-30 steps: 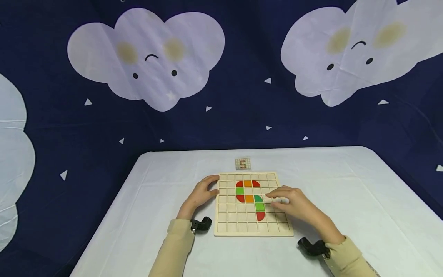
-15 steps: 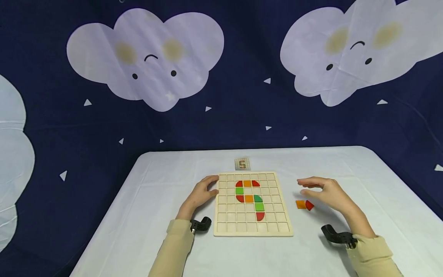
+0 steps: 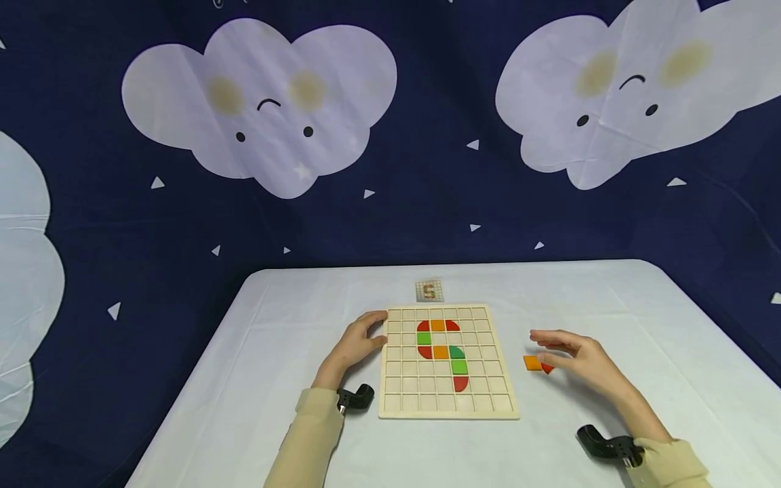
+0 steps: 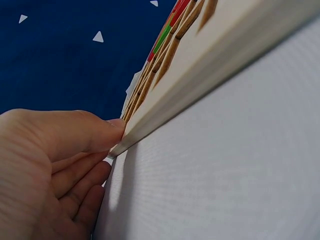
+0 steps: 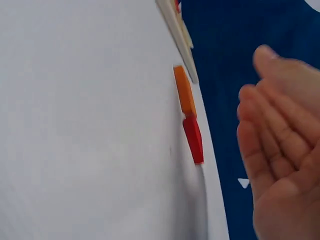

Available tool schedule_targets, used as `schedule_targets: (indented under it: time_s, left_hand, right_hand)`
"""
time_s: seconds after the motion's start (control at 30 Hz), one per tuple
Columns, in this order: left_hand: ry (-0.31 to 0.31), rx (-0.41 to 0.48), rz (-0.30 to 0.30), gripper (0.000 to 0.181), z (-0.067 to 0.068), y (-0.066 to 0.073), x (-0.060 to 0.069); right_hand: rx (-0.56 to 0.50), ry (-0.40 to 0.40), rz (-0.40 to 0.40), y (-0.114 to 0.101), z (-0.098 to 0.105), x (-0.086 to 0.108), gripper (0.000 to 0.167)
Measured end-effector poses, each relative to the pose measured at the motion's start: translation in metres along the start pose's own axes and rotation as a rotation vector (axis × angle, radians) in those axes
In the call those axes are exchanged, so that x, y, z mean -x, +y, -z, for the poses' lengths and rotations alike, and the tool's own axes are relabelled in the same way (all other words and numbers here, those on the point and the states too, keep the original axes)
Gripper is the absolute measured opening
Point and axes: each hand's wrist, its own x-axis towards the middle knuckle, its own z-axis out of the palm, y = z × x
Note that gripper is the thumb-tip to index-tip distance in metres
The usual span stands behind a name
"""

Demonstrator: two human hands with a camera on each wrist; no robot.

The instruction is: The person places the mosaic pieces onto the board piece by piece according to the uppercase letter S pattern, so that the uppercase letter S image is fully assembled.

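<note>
A square wooden grid board (image 3: 427, 404) lies on the white table, holding several red, orange and green tiles in an S-like shape. At its upper left edge rests my left hand (image 3: 356, 342); in the left wrist view the thumb (image 4: 95, 131) lies straight against the board's side, touching it without wrapping round. To the right of the board, a loose orange square tile (image 3: 532, 363) and a red quarter-round tile (image 5: 193, 140) lie side by side, touching. Over them hovers my right hand (image 3: 582, 359), fingers relaxed and holding nothing; in the head view it partly covers the red tile.
Just beyond the board's far edge lies a small card (image 3: 430, 291) with an S pattern on a grid. A dark blue cloth (image 3: 427, 230) printed with clouds hangs behind the white table (image 3: 293, 312).
My right hand has moved from above the board to the right, over the loose orange and red tiles, then lowered slightly towards them. My left hand has stayed at the board's left edge.
</note>
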Motion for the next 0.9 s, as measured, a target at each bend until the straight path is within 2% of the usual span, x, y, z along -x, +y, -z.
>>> schedule_targets:
  time_s: [0.2,0.33,0.43,0.63,0.9]
  left_hand:
    - [-0.002,0.006,-0.001,0.052,0.0,0.001,-0.001]
    - [0.005,-0.002,0.004,0.052,-0.001,0.0,-0.001]
    - [0.009,-0.009,0.013,0.052,-0.001,0.0,-0.001]
    - [0.009,-0.001,0.011,0.052,0.0,0.0,0.0]
    - [0.0,-0.002,0.006,0.052,0.001,0.001,0.0]
  right_hand:
    - [0.137,0.037,0.009,0.012,-0.014,0.003,0.042]
    - [0.253,0.061,0.076,0.015,-0.02,0.004,0.04]
    - [0.3,0.084,0.135,0.016,-0.022,0.003,0.038]
    - [0.333,0.108,0.186,0.015,-0.023,0.001,0.036]
    - [0.285,0.188,0.163,-0.004,-0.013,-0.002,0.035]
